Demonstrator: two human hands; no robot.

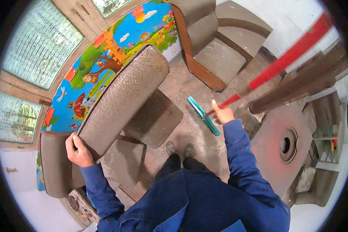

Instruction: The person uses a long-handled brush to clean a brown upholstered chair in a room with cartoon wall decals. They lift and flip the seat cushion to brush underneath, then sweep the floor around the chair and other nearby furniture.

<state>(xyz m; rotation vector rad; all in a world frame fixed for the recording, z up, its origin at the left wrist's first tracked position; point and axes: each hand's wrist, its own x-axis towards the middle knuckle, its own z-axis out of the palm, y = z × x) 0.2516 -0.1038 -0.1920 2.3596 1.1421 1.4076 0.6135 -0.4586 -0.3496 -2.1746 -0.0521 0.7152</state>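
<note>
My left hand (79, 152) grips the lower left corner of a brown upholstered backrest (124, 98). Its seat (155, 119) shows beyond, nearer the middle of the floor. In my right hand (224, 113) is the red pole (290, 53) of a long-handled floor tool, fingers wrapped around its lower part. The pole rises toward the upper right. Its narrow teal head (203, 116) is at the concrete floor (188, 87), just left of my right hand; whether it is a broom, mop or squeegee I cannot tell.
More brown seats stand at the top (217, 58) and left (56, 162). On the right is a stove-like table (278, 171) with a round opening, beside a thick brown pipe (295, 90). A cartoon mural (104, 63) runs below the windows (43, 43).
</note>
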